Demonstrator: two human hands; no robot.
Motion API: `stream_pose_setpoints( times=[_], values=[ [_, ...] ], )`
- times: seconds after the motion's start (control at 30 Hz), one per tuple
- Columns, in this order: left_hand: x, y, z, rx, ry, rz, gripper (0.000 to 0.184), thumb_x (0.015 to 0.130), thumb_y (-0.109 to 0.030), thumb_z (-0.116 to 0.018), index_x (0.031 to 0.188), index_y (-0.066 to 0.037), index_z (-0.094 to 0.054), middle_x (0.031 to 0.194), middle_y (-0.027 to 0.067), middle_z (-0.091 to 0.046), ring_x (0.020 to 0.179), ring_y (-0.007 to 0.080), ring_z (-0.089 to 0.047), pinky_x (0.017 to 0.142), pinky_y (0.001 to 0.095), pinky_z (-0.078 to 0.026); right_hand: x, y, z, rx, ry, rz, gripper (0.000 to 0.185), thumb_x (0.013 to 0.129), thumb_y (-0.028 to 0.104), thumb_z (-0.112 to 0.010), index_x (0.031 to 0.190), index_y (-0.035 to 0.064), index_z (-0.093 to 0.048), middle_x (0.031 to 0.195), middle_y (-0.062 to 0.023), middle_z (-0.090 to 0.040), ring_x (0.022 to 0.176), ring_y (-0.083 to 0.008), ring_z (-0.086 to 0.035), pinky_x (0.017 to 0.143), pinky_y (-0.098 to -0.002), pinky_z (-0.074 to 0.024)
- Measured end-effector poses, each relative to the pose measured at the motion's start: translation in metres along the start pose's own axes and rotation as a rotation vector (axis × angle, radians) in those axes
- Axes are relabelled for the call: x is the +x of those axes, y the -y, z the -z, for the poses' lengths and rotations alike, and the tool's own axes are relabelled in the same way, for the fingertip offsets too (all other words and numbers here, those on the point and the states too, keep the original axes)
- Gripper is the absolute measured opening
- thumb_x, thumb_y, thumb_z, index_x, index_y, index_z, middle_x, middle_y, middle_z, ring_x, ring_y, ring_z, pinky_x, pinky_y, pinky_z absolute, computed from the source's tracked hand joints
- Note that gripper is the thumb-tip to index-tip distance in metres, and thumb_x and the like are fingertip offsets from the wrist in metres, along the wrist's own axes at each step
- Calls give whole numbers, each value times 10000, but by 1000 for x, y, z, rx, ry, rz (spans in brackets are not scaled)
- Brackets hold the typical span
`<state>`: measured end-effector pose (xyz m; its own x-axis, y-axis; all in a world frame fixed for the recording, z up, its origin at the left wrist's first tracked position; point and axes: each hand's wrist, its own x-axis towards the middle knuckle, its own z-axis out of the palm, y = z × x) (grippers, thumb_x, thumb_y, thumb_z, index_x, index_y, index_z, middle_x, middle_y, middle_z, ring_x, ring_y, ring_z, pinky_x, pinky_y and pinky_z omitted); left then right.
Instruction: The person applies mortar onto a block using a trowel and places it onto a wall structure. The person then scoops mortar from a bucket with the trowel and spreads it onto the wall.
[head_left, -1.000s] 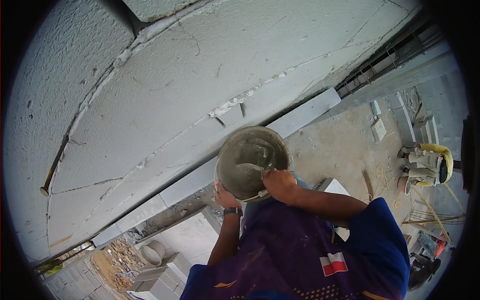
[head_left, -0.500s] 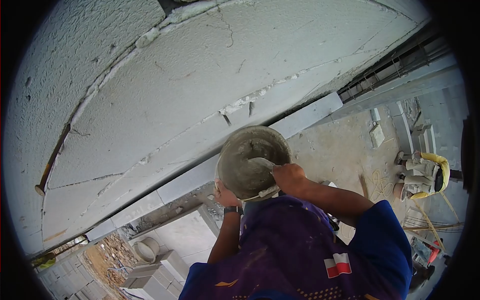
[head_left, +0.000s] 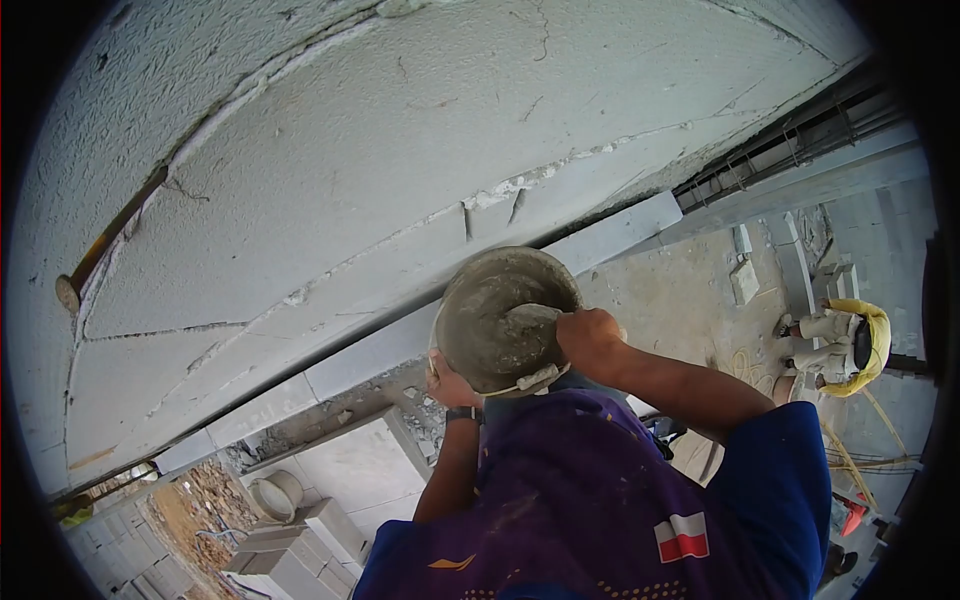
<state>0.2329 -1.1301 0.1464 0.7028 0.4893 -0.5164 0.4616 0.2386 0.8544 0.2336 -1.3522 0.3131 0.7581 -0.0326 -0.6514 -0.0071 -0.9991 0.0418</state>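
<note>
A round bucket [head_left: 462, 372] of wet grey mortar [head_left: 478, 320] is held against my front, beside the block wall. My left hand [head_left: 449, 382] grips the bucket's rim at its lower left, fingers closed on the side. Over the opposite side of the rim, my right hand [head_left: 590, 340] is closed around the handle of a trowel [head_left: 530, 318]. The trowel's blade lies in the mortar, coated grey, and its handle is hidden in my fist. A bucket handle grip [head_left: 537, 379] hangs at the near rim.
A wall of large pale blocks [head_left: 360, 180] rises close in front, with a rusty metal bar [head_left: 115, 230] stuck in a joint. Stacked blocks [head_left: 285, 560] and another bucket [head_left: 276, 496] stand at lower left. At right, a person in a yellow top [head_left: 868, 345] works near ropes.
My right hand has moved slightly right, drawing the trowel blade toward the bucket's right side. My left hand keeps its hold on the rim. The view has shifted slightly.
</note>
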Motion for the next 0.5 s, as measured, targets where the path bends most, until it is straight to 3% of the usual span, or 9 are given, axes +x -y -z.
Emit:
stream_pose_setpoints(
  times=[0.07, 0.17, 0.27, 0.37, 0.47, 0.5],
  values=[
    [-4, -10, -3, 2, -22, 36, 512, 1008, -437, -614, 1072, 64, -703, 987, 126, -751, 845, 194, -688, 783, 352, -556, 23, 3, -7, -81, -138, -141, 215, 837, 124, -712, 1033, 67, -780, 1060, -123, -755, 907, -267, -754, 651, -412, -602],
    [0, -3, 0, -50, 13, -14, 525, 997, -447, -627, 1032, 71, -704, 961, 134, -748, 824, 194, -676, 771, 356, -551, 59, 16, 8, -289, -81, -166, 281, 827, 141, -721, 1073, 7, -728, 1003, -110, -746, 872, -259, -759, 648, -415, -619],
    [0, 6, 2, -51, -17, 11, 535, 987, -454, -643, 1020, 77, -695, 949, 137, -736, 806, 191, -657, 754, 357, -540, 91, 33, -21, -429, 189, -162, 317, 824, 183, -747, 1106, 40, -746, 1013, -92, -736, 902, -240, -744, 630, -423, -616],
    [-3, 16, 2, -39, -84, 6, 562, 979, -465, -652, 1040, 94, -676, 941, 145, -721, 809, 186, -639, 756, 355, -526, 75, 29, 30, -320, 483, 10, 316, 828, 207, -762, 1128, 109, -762, 1068, -104, -731, 986, -240, -724, 650, -433, -609],
    [-10, 13, 1, 58, -136, -10, 593, 974, -475, -653, 1076, 109, -656, 940, 151, -710, 821, 199, -632, 769, 359, -512, 83, 17, 24, -547, 560, 222, 248, 842, 201, -761, 1081, 136, -779, 1047, -133, -741, 963, -248, -728, 666, -429, -595],
    [-10, 15, 2, 27, -121, 2, 592, 971, -486, -657, 1067, 98, -665, 929, 135, -706, 806, 193, -620, 756, 352, -505, 91, 11, 13, -455, 682, 127, 240, 848, 200, -759, 1071, 114, -776, 1011, -136, -741, 928, -255, -729, 671, -423, -588]
  ],
)
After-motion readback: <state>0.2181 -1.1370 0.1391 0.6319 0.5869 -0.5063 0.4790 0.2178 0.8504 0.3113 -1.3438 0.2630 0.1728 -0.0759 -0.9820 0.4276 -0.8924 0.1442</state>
